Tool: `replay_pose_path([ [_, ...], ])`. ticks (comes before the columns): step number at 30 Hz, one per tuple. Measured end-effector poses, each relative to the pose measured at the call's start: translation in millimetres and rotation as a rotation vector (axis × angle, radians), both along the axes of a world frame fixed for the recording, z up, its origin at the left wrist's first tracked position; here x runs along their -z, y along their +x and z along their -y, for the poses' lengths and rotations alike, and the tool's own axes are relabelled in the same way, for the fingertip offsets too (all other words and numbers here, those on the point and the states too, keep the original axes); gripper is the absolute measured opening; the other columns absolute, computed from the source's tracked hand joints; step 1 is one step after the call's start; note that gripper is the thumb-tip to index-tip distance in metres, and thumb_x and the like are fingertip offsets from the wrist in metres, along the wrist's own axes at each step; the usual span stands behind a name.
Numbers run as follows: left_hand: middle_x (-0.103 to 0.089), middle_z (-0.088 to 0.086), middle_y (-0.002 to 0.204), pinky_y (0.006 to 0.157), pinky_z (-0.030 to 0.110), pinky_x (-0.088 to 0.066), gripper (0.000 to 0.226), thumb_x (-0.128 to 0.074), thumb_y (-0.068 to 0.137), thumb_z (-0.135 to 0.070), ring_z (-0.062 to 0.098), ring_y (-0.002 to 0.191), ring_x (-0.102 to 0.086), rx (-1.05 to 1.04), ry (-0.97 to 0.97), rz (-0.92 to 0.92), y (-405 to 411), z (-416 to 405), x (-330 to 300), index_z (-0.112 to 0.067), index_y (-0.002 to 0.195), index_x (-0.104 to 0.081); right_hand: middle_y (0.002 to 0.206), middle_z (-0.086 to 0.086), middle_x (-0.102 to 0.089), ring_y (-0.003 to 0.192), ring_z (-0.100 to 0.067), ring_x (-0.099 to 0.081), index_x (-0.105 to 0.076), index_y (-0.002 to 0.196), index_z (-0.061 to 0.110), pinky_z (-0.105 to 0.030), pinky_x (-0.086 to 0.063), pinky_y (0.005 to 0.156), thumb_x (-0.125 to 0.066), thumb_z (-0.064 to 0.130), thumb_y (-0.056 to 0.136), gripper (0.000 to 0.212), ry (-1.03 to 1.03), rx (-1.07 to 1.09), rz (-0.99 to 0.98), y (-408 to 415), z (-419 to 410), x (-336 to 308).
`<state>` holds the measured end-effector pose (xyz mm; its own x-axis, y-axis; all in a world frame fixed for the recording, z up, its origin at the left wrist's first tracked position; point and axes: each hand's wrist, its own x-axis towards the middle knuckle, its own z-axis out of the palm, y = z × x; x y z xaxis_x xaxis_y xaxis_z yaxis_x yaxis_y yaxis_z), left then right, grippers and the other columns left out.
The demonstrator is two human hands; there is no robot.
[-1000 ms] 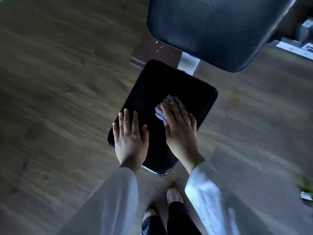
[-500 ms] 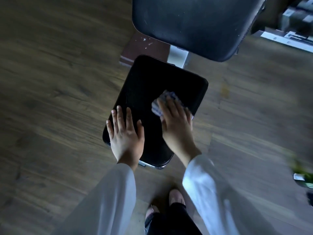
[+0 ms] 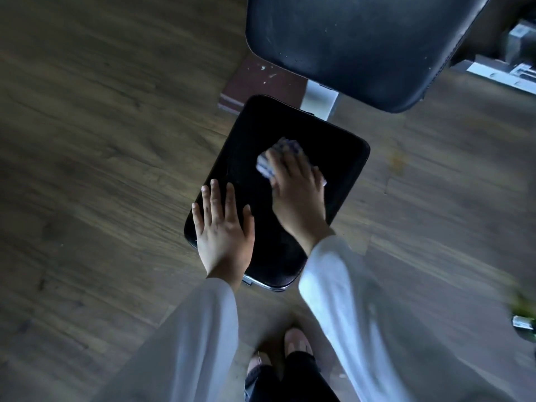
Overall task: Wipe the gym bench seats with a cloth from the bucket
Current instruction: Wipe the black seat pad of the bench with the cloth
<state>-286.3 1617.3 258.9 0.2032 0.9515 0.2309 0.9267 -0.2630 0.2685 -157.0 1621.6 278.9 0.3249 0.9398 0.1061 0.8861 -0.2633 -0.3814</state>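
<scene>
Right-hand fingers lie fairly straight, pressing flat on the bunched cloth, mid-seat on the small black bench pad. Left hand has fingers spread flat on the pad's near-left edge, bracing, holding nothing. Step: wiping seat 1. Next, probably sweep the cloth over the uncovered far and right areas, then move up to the larger backrest pad. No bucket in view.

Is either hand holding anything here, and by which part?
The right hand presses a bunched cloth flat against the seat pad, covering its top. The left hand holds nothing.
</scene>
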Motion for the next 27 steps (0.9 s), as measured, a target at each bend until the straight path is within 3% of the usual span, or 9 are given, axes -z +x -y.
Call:
replay_pose_path([
  [3, -0.049, 0.024, 0.135, 0.103, 0.054, -0.032, 0.053, -0.036, 0.088, -0.034, 0.041, 0.125, -0.046, 0.004, 0.016, -0.005, -0.5, -1.1, -1.1, -0.001, 0.125, -0.055, 0.137, -0.004, -0.051, 0.126, -0.024, -0.046, -0.048, 0.131, 0.023, -0.041, -0.029, 0.1, -0.047, 0.02, 0.082, 0.048, 0.065, -0.077, 0.046, -13.9, 23.6, 4.4],
  [6, -0.049, 0.024, 0.135, 0.103, 0.055, -0.031, 0.053, -0.036, 0.088, -0.034, 0.041, 0.125, -0.046, 0.008, 0.01, -0.007, -0.1, -2.0, -1.8, -0.001, 0.125, -0.055, 0.137, -0.004, -0.05, 0.127, -0.023, -0.046, -0.047, 0.132, 0.024, -0.042, -0.034, 0.099, -0.041, 0.023, 0.083, 0.049, 0.068, -0.004, 0.048, 2.5, 30.1, 5.7],
  [9, -0.049, 0.023, 0.135, 0.103, 0.053, -0.032, 0.052, -0.036, 0.089, -0.034, 0.039, 0.125, -0.046, 0.006, 0.002, -0.019, -0.1, -1.4, -1.4, -0.002, 0.125, -0.056, 0.148, -0.004, -0.034, 0.138, -0.023, -0.026, -0.035, 0.14, 0.025, -0.046, -0.021, 0.108, -0.041, 0.019, 0.091, 0.049, -0.041, 0.083, -0.024, 14.3, 6.3, -0.2],
  [12, -0.048, 0.022, 0.136, 0.104, 0.052, -0.032, 0.053, -0.034, 0.089, -0.034, 0.038, 0.127, -0.045, 0.002, -0.013, -0.009, -0.1, -1.2, -1.3, -0.003, 0.127, -0.054, 0.152, -0.001, -0.025, 0.141, -0.022, -0.016, -0.03, 0.142, 0.026, -0.046, -0.012, 0.11, -0.041, 0.016, 0.093, 0.051, -0.08, 0.002, -0.052, 5.9, -23.2, -5.8],
  [16, -0.049, 0.022, 0.136, 0.105, 0.051, -0.031, 0.052, -0.034, 0.089, -0.032, 0.039, 0.127, -0.045, 0.007, 0.0, -0.005, -0.6, -1.7, -1.2, -0.003, 0.127, -0.055, 0.148, 0.002, -0.035, 0.137, -0.02, -0.028, -0.038, 0.138, 0.025, -0.044, -0.019, 0.107, -0.042, 0.017, 0.09, 0.049, -0.028, -0.22, 0.001, -5.9, -21.5, -2.3],
  [20, -0.049, 0.023, 0.136, 0.105, 0.052, -0.03, 0.052, -0.034, 0.089, -0.032, 0.039, 0.126, -0.045, 0.009, -0.011, -0.008, -1.3, -1.5, -1.6, -0.003, 0.127, -0.054, 0.142, -0.001, -0.044, 0.132, -0.02, -0.038, -0.044, 0.134, 0.025, -0.04, -0.026, 0.103, -0.032, 0.024, 0.084, 0.052, 0.07, -0.083, 0.057, 7.5, 6.8, 4.3],
  [24, -0.047, 0.022, 0.137, 0.107, 0.049, -0.024, 0.052, -0.034, 0.09, -0.033, 0.038, 0.128, -0.043, 0.012, -0.04, -0.016, -0.9, -2.1, -2.2, -0.004, 0.129, -0.053, 0.146, -0.006, -0.038, 0.137, -0.024, -0.03, -0.04, 0.137, 0.023, -0.045, -0.024, 0.107, -0.031, 0.028, 0.088, 0.05, 0.016, 0.169, -0.012, 15.8, 3.3, 6.0],
  [27, -0.045, 0.021, 0.14, 0.109, 0.049, -0.022, 0.054, -0.031, 0.09, -0.035, 0.037, 0.132, -0.039, -0.003, -0.078, 0.039, 0.7, -1.3, -4.3, -0.004, 0.13, -0.052, 0.144, -0.008, -0.041, 0.135, -0.026, -0.034, -0.045, 0.135, 0.02, -0.042, -0.029, 0.105, -0.023, 0.039, 0.089, 0.054, 0.019, -0.037, -0.083, -2.5, -9.8, -6.2],
])
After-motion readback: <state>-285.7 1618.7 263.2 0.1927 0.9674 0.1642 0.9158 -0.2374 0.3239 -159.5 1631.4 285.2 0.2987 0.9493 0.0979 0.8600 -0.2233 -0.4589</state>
